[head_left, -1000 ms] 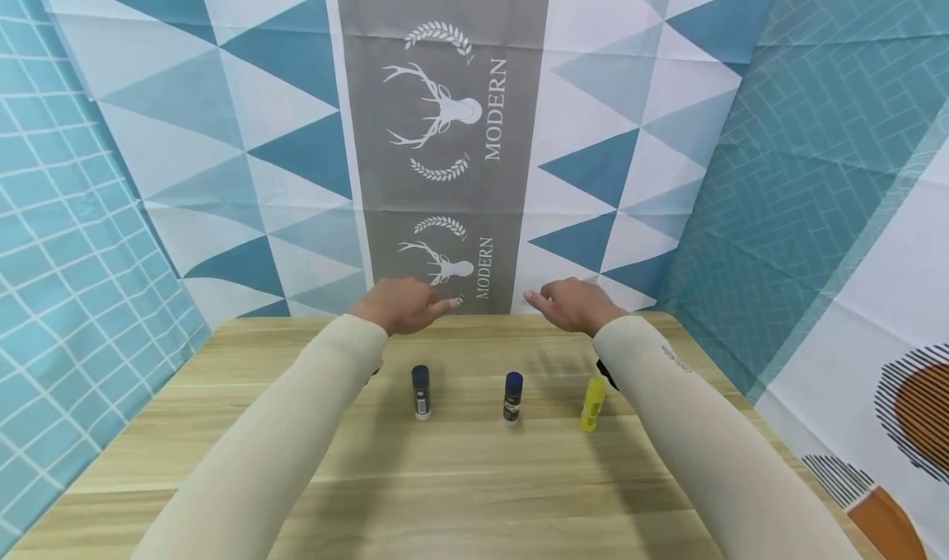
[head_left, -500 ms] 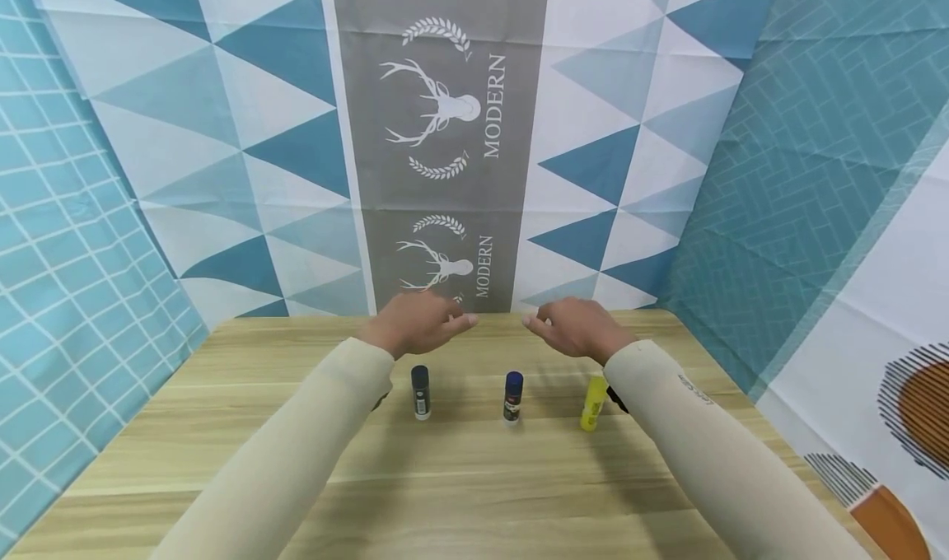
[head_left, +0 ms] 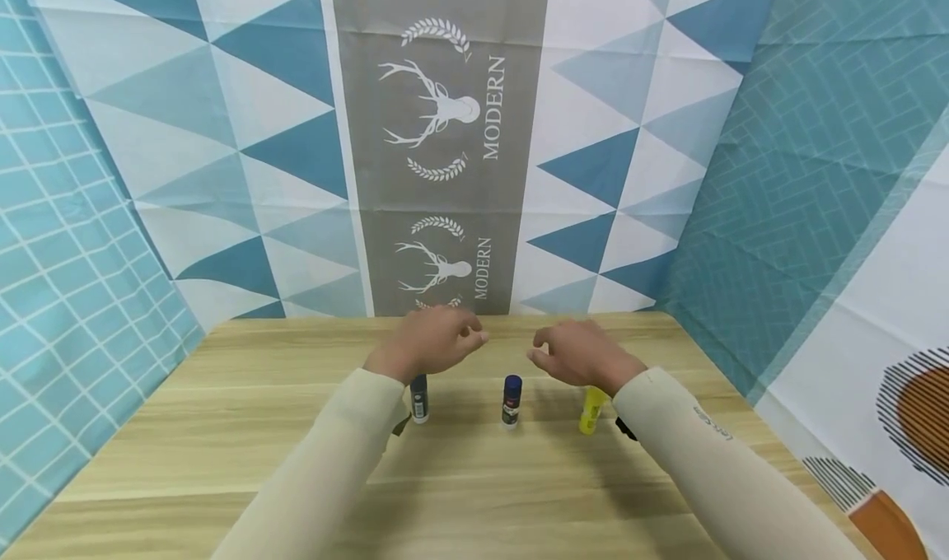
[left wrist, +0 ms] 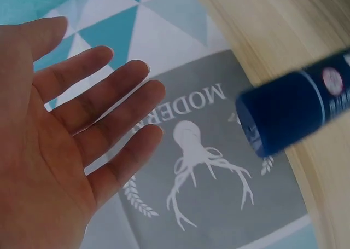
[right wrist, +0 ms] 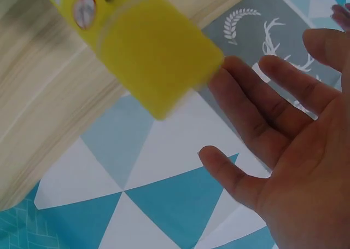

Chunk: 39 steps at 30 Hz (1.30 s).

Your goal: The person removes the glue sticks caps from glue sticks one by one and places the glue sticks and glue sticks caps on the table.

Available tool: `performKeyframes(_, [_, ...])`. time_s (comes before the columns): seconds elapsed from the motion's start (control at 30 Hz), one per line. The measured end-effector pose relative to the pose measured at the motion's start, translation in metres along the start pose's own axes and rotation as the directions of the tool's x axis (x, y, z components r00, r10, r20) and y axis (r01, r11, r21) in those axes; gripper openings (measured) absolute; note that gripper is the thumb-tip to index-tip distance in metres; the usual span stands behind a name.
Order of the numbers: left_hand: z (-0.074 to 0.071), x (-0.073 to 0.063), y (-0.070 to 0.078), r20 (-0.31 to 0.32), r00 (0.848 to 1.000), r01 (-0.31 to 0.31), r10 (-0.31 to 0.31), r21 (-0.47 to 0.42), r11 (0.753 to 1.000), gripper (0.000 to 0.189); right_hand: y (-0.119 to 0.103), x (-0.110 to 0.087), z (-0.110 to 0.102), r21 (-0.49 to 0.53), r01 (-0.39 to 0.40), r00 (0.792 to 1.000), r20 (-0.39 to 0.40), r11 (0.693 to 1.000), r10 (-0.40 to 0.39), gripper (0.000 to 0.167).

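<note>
Two empty hands, apart, fingers loose — left hand [head_left: 430,342] near the dark stick [head_left: 419,405], right hand [head_left: 582,352] near the yellow stick [head_left: 591,417], blue stick [head_left: 511,405] between, all upright on the counter [head_left: 222,395] — for which a slow, sideways approach seems safest against toppling.

Wood-grain tabletop [head_left: 215,436], pale yellow-brown, streaks running side to side. Beyond the surface's far edge: printed wall hanging [head_left: 578,115], creased horizontally. Grey band [head_left: 445,191] up its middle; white stag heads [head_left: 461,109] and laurel sprigs [head_left: 437,173] turned sideways, MODERN lettering [head_left: 493,109] likewise. Triangles [head_left: 300,155] in white, pale blue, deep blue flank the band. Along the left edge: turquoise tile-print covering [head_left: 59,239], white grid, rippled. From the far right corner: teal herringbone covering [head_left: 786,173]. Nearer, beside the right edge: white panel [head_left: 875,313], brown disc [head_left: 927,416] with black stripes, orange-brown shape [head_left: 885,523]. Soft shadows on the surface.
</note>
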<state>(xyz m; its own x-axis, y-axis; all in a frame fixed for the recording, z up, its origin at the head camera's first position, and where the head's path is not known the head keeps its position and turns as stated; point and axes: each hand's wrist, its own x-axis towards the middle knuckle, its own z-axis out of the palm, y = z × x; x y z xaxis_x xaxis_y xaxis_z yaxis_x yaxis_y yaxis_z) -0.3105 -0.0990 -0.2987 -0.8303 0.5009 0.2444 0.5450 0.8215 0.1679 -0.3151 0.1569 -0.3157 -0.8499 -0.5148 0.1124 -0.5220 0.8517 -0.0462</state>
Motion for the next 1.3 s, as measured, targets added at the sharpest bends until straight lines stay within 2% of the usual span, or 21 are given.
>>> performKeyframes(0.1, [0.000, -0.005, 0.004, -0.041, 0.999, -0.024, 0.024, 0.000, 1.000, 0.033, -0.002, -0.007, 0.004, 0.001, 0.020, 1.000, -0.019, 1.000, -0.020, 0.033])
performKeyframes(0.33, [-0.001, -0.016, 0.014, -0.115, 0.990, -0.079, 0.086, 0.068, 0.995, 0.030, -0.007, -0.024, 0.011, -0.005, 0.136, 0.986, -0.092, 0.991, -0.136, 0.025])
performKeyframes(0.5, [0.001, -0.023, 0.022, -0.187, 0.970, -0.136, 0.155, 0.109, 0.985, 0.027, -0.009, -0.038, 0.017, 0.001, 0.160, 0.981, -0.110, 0.987, -0.159, 0.024])
performKeyframes(0.6, [0.002, -0.027, 0.026, -0.207, 0.965, -0.141, 0.162, 0.112, 0.984, 0.025, -0.011, -0.046, 0.022, 0.019, 0.178, 0.977, -0.119, 0.984, -0.175, 0.023])
performKeyframes(0.83, [0.002, -0.042, 0.031, -0.138, 0.983, -0.115, 0.123, 0.064, 0.991, 0.024, -0.010, -0.066, 0.033, 0.042, 0.213, 0.966, -0.158, 0.976, -0.204, 0.016])
performKeyframes(1.07, [0.011, -0.053, 0.034, -0.122, 0.982, -0.140, 0.146, 0.057, 0.989, 0.023, -0.012, -0.088, 0.042, 0.050, 0.207, 0.965, -0.173, 0.977, -0.196, 0.015])
performKeyframes(1.3, [0.024, -0.053, 0.045, -0.088, 0.979, -0.181, 0.182, 0.024, 0.983, 0.024, -0.014, -0.103, 0.053, 0.096, 0.173, 0.975, -0.158, 0.980, -0.156, 0.012])
